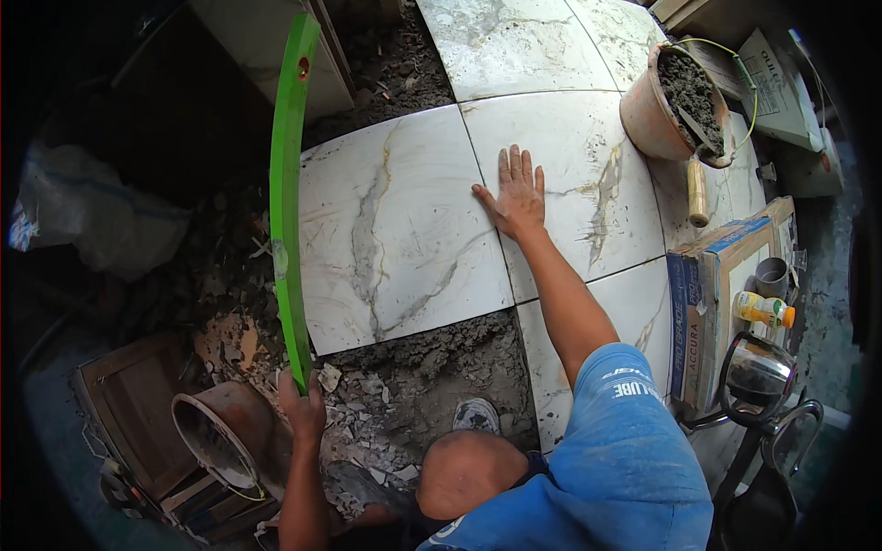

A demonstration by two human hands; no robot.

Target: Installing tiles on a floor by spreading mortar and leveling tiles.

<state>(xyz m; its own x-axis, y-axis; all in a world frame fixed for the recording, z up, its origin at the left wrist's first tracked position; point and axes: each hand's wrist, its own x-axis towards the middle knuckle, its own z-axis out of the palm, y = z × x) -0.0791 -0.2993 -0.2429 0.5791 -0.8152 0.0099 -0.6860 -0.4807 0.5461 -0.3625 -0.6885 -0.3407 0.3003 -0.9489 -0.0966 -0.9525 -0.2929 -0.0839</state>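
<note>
My left hand (301,404) is closed round the lower end of a long green spirit level (288,184), which stands up along the left edge of a white marbled floor tile (413,230). My right hand (516,195) lies flat with its fingers spread on the neighbouring marbled tile (570,165), its thumb reaching toward the joint between the two. Grey wet mortar (459,367) shows along the near edge of the left tile, in front of my knee.
At the far right a bucket of mortar (684,92) holds a trowel with a wooden handle (697,195). Tile boxes (726,303) carry a small bottle (763,309) and a grey cup (772,275). Another bucket (216,436) lies tilted at left, among rubble (367,441). A white sack (101,211) sits farther left.
</note>
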